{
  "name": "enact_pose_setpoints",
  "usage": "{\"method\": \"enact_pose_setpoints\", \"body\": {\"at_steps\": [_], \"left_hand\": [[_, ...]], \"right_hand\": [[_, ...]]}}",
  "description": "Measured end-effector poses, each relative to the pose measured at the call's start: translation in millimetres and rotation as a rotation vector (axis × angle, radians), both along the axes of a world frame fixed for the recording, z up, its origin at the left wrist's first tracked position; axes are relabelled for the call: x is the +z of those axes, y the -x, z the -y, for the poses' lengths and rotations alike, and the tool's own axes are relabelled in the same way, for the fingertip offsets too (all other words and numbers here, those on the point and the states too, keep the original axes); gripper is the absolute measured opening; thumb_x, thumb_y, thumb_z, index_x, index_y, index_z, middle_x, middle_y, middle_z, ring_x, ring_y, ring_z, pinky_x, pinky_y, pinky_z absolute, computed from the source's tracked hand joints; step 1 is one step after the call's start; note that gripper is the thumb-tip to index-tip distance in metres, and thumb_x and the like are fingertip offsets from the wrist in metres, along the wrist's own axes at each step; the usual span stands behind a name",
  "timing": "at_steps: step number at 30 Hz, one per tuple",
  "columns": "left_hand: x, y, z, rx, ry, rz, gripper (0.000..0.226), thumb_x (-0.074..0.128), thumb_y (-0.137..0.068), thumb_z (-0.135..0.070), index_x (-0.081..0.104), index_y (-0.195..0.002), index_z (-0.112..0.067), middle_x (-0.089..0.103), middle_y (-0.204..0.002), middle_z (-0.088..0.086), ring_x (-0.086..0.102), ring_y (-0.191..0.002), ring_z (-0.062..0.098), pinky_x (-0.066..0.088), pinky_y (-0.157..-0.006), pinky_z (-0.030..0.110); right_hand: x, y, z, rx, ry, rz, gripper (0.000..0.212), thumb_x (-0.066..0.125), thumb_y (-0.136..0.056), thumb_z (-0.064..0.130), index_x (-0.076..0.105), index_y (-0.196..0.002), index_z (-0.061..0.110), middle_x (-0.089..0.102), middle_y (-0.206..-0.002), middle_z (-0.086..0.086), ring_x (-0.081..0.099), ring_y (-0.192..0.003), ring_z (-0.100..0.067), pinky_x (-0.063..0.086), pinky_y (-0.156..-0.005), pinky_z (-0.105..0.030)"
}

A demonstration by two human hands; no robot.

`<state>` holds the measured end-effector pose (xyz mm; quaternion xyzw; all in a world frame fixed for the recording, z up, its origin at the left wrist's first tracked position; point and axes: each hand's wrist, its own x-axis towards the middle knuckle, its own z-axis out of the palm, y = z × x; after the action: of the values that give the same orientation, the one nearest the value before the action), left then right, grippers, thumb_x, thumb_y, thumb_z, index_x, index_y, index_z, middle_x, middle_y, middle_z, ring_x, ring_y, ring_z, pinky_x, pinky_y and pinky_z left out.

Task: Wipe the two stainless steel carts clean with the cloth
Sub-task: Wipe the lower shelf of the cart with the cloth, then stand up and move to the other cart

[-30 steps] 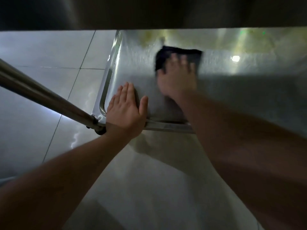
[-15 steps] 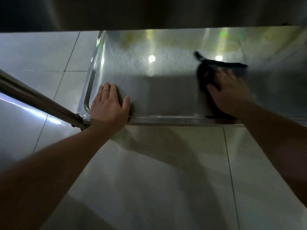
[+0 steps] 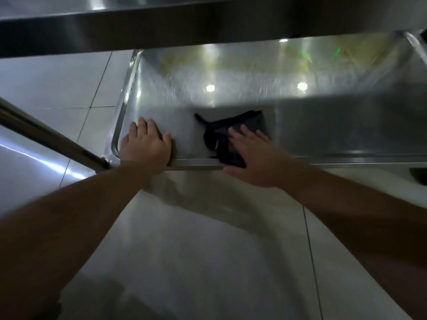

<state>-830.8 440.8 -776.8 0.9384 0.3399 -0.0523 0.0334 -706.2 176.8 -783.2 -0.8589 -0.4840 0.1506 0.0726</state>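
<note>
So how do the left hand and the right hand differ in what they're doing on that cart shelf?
The left hand rests flat on bare steel near the corner of the shelf; the right hand presses on the dark cloth, further right. The left hand touches only metal and seems to brace the cart; the right hand has cloth beneath its fingers. Both lie palm down with straight fingers at the front edge.

— That lower shelf (image 3: 323,125), is it steel?
— Brushed stainless steel, glossy enough to throw back the ceiling lights, with fine swirl marks and a yellowish smear near the far edge.
— And the rag?
— The cloth (image 3: 240,130) is dark, soft, matt fabric, rumpled into folds.
— The bar at the left?
— The tube (image 3: 46,137) is smooth polished metal.
— The floor?
— The floor tiles (image 3: 208,262) are pale, smooth and shiny, with thin dark joints.
</note>
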Motion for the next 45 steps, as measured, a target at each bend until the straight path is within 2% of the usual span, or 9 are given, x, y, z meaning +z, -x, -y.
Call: {"method": "enact_pose_setpoints", "body": {"at_steps": [7, 10, 12, 16, 21, 25, 31, 41, 45], "left_hand": [[19.2, -2.3, 13.5, -0.053, -0.075, -0.102, 0.063, 0.027, -0.110, -0.047, 0.030, -0.159, -0.007, 0.039, -0.161, 0.019, 0.036, -0.147, 0.041, 0.035, -0.116, 0.055], [44.3, -4.8, 27.9, -0.119, -0.068, -0.150, 0.060, 0.033, -0.109, -0.044, 0.027, -0.160, -0.012, 0.052, -0.148, 0.018, 0.053, -0.130, 0.040, 0.044, -0.101, 0.051], [64.3, -3.2, 45.7, -0.175, -0.035, -0.203, 0.056, 0.038, -0.108, -0.046, 0.033, -0.155, -0.017, 0.057, -0.139, 0.016, 0.058, -0.120, 0.039, 0.046, -0.089, 0.048], [103.2, 15.4, 94.6, -0.264, 0.059, -0.285, 0.041, 0.039, -0.107, -0.047, 0.051, -0.133, -0.017, 0.062, -0.125, 0.011, 0.063, -0.111, 0.036, 0.050, -0.086, 0.046], [162.1, 51.0, 152.2, -0.276, 0.249, -0.500, 0.050, 0.035, -0.106, -0.045, 0.046, -0.147, -0.017, 0.055, -0.143, 0.009, 0.054, -0.128, 0.032, 0.045, -0.095, 0.045], [241.4, 80.2, 192.6, -0.287, 0.348, -0.583, 0.045, 0.033, -0.108, -0.041, 0.050, -0.141, -0.017, 0.056, -0.137, 0.009, 0.054, -0.123, 0.029, 0.043, -0.094, 0.046], [396.3, 122.8, 205.5, -0.191, 0.465, -0.601, 0.045, 0.033, -0.108, -0.045, 0.050, -0.141, -0.018, 0.056, -0.135, 0.006, 0.054, -0.121, 0.027, 0.046, -0.097, 0.048], [616.2, 157.0, 114.1, 0.101, 0.560, -0.478, 0.038, 0.035, -0.109, -0.037, 0.052, -0.134, -0.015, 0.055, -0.127, 0.010, 0.053, -0.118, 0.032, 0.048, -0.099, 0.050], [688.5, 172.9, 72.2, 0.109, 0.524, -0.418, 0.036, 0.036, -0.108, -0.036, 0.052, -0.133, -0.017, 0.054, -0.128, 0.008, 0.053, -0.119, 0.030, 0.041, -0.093, 0.047]], "right_hand": [[14.9, 19.9, 1.1, 0.149, -0.099, -0.128, 0.054, 0.053, -0.104, 0.027, 0.039, -0.156, 0.024, 0.039, -0.163, 0.001, 0.028, -0.153, -0.019, 0.017, -0.125, -0.038], [38.7, 23.1, 6.6, 0.121, -0.063, -0.207, 0.039, 0.054, -0.101, 0.021, 0.053, -0.140, 0.030, 0.059, -0.140, 0.003, 0.054, -0.129, -0.022, 0.046, -0.104, -0.045], [61.2, 27.3, 10.4, 0.071, 0.009, -0.257, 0.030, 0.051, -0.101, 0.016, 0.056, -0.127, 0.031, 0.063, -0.124, 0.005, 0.062, -0.110, -0.022, 0.053, -0.090, -0.043], [101.2, 40.8, 31.7, -0.023, 0.187, -0.417, 0.032, 0.052, -0.103, 0.015, 0.057, -0.134, 0.024, 0.062, -0.123, 0.001, 0.063, -0.110, -0.022, 0.047, -0.088, -0.030], [155.3, 74.7, 91.4, -0.078, 0.459, -0.520, 0.047, 0.051, -0.103, 0.013, 0.045, -0.148, 0.019, 0.055, -0.141, -0.011, 0.056, -0.125, -0.030, 0.043, -0.093, -0.031], [228.5, 97.6, 124.4, -0.090, 0.615, -0.573, 0.057, 0.050, -0.103, 0.010, 0.033, -0.157, 0.011, 0.046, -0.152, -0.016, 0.051, -0.134, -0.034, 0.043, -0.110, -0.042], [389.5, 119.0, 117.5, -0.072, 0.573, -0.537, 0.044, 0.048, -0.099, 0.006, 0.045, -0.142, 0.014, 0.061, -0.112, -0.009, 0.062, -0.095, -0.026, 0.055, -0.085, -0.041], [628.1, 141.1, -10.9, -0.141, 0.549, -0.437, 0.044, 0.044, -0.105, 0.014, 0.043, -0.148, 0.018, 0.062, -0.129, -0.014, 0.062, -0.112, -0.032, 0.050, -0.085, -0.034], [705.8, 154.4, -65.5, -0.091, 0.506, -0.328, 0.040, 0.045, -0.104, 0.017, 0.044, -0.144, 0.018, 0.064, -0.124, -0.012, 0.063, -0.108, -0.032, 0.055, -0.089, -0.042]]}}
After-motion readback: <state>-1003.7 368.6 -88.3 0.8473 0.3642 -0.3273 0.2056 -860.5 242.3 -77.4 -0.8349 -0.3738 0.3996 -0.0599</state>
